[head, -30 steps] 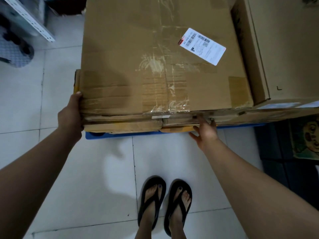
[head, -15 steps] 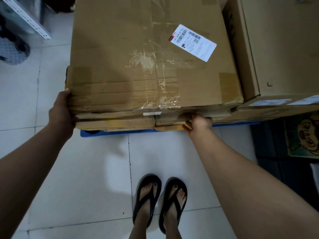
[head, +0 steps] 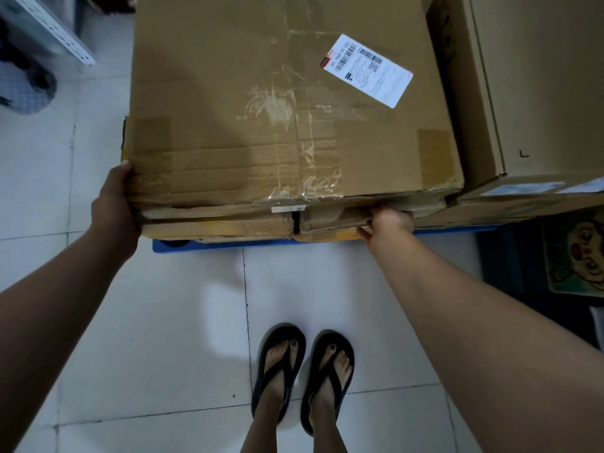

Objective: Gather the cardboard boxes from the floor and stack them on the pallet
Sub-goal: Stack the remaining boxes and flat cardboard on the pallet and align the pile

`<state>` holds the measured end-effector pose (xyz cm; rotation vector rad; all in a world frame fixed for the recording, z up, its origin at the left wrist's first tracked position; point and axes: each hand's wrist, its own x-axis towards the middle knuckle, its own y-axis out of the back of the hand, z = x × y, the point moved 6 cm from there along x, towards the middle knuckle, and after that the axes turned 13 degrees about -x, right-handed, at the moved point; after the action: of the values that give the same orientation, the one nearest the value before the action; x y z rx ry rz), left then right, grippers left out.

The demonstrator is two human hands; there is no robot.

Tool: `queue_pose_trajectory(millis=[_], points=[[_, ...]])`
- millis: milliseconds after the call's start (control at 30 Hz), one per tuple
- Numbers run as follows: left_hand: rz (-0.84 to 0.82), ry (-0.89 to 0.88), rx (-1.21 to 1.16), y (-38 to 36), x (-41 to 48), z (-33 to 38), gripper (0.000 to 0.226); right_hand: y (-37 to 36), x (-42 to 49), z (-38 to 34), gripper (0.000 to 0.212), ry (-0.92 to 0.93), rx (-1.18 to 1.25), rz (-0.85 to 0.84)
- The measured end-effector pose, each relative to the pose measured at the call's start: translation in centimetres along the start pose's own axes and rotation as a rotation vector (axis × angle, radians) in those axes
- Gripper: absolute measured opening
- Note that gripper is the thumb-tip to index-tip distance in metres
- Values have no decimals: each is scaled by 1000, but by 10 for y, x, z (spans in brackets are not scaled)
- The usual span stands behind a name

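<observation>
A large brown cardboard box [head: 261, 103] with a white shipping label lies on flattened cardboard [head: 222, 228] over the blue pallet [head: 202, 246]. My left hand [head: 112, 204] grips the box's near-left corner, thumb on the top edge. My right hand [head: 387, 223] holds the front edge of the cardboard under the box, fingers curled into the gap and hidden. A second tall cardboard box [head: 529, 93] stands against the first on the right, on the same pallet.
White tiled floor [head: 170, 322] lies in front, with my feet in black sandals [head: 304, 371]. A white perforated shelf rail [head: 49, 31] and dark items stand at the far left. A dark mat with a cartoon picture [head: 578, 256] lies at the right.
My right hand closed from loose fingers onto the cardboard edge beneath the box. My left hand kept its hold on the corner.
</observation>
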<state>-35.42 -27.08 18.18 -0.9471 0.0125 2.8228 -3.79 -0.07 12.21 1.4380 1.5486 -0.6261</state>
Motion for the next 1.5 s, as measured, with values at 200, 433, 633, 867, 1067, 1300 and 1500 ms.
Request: queue_pose_trajectory(millis=[200,433,633,867,1067,1300,1500], points=[[76,-7,-31,-8,-17,-10,76,-8,-6,2,12,-24,67,-5],[64,-35,-14,-9,-17,-11,76,-15,-18,14,40,-19,64,-56],[49,-29,48,-10,-21,-6,60,54,-10,14,69,146,-87,145],[140,-173,204,-14,-31,10,25,82,-4,-21,56,263,-378,184],[80,-324,429,-17,-27,23,48,69,-23,-27,25,226,12,134],[117,-267,420,-18,-31,22,46,55,-32,-36,64,208,33,1],[63,-215,395,-14,-26,25,48,52,-25,-37,52,150,108,-67]])
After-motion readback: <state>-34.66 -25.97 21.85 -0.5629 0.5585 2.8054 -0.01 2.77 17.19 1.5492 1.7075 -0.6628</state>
